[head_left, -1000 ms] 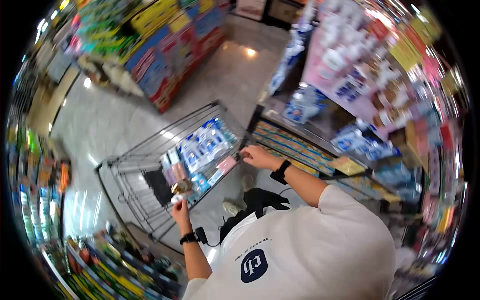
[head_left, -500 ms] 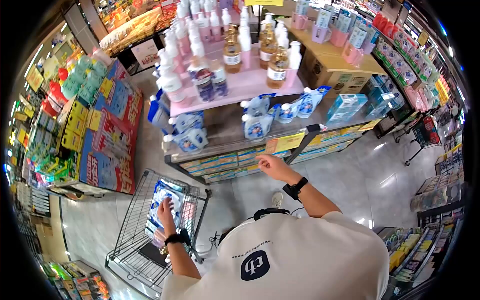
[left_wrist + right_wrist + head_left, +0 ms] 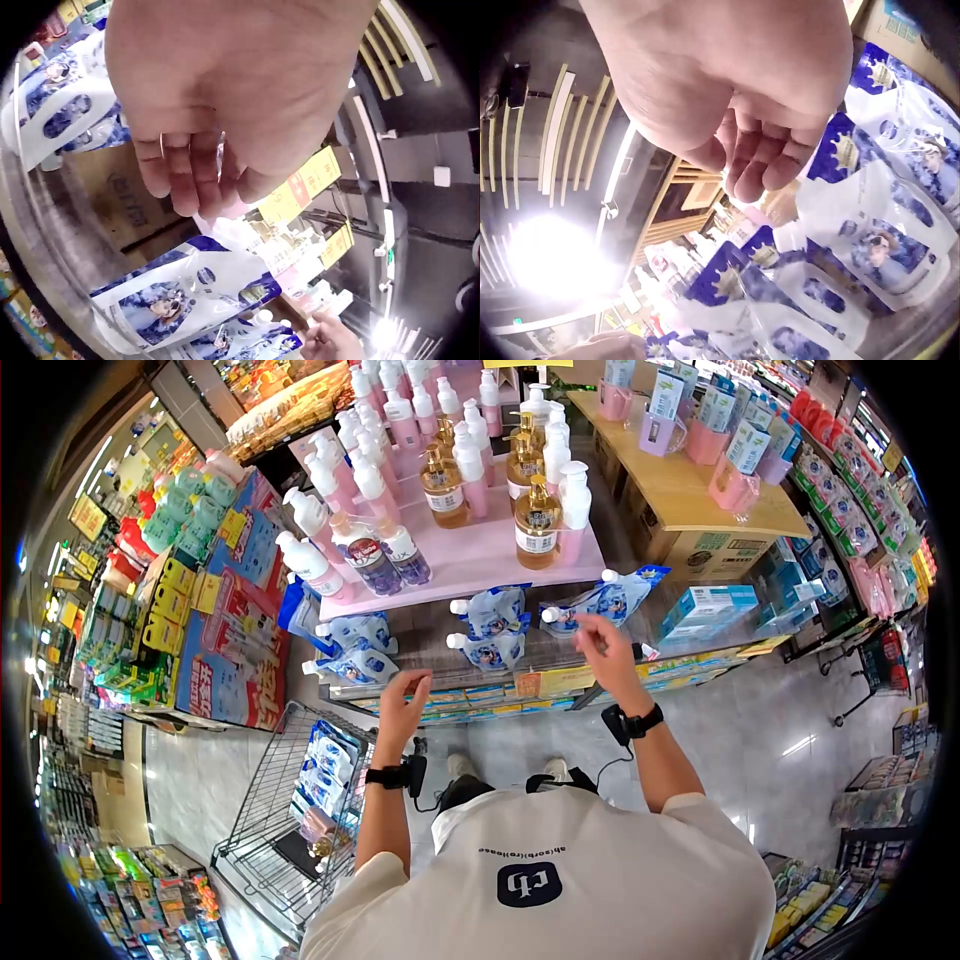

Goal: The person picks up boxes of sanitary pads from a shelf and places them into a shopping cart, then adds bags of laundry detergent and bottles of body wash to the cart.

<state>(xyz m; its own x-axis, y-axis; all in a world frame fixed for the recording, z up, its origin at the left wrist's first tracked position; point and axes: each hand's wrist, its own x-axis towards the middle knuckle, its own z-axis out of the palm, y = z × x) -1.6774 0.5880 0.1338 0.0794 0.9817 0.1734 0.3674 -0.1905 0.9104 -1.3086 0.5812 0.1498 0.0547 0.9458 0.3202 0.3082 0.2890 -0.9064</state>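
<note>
My left hand (image 3: 402,708) hovers at the front edge of a display shelf, fingers loosely bent with nothing in them. Near it lie blue-and-white spouted refill pouches (image 3: 358,647); the left wrist view shows one large pouch (image 3: 176,296) below the fingers. My right hand (image 3: 608,658) is raised over the shelf edge, its fingertips beside the white cap of another pouch (image 3: 615,598). In the right wrist view its fingers are relaxed and hold nothing, close to a pouch (image 3: 889,236). More pouches (image 3: 492,628) lie between the two hands.
Pump bottles (image 3: 538,525) stand on a pink riser (image 3: 480,582) behind the pouches. A wire shopping cart (image 3: 250,810) with packages is at the left. Blue boxes (image 3: 708,610) and a cardboard carton (image 3: 700,555) sit to the right. A yellow price tag (image 3: 555,680) hangs on the shelf front.
The view has swung from the cart to face the shelf. My left hand has left the cart and come up to the shelf; my right hand has moved from the cart's side to the pouches.
</note>
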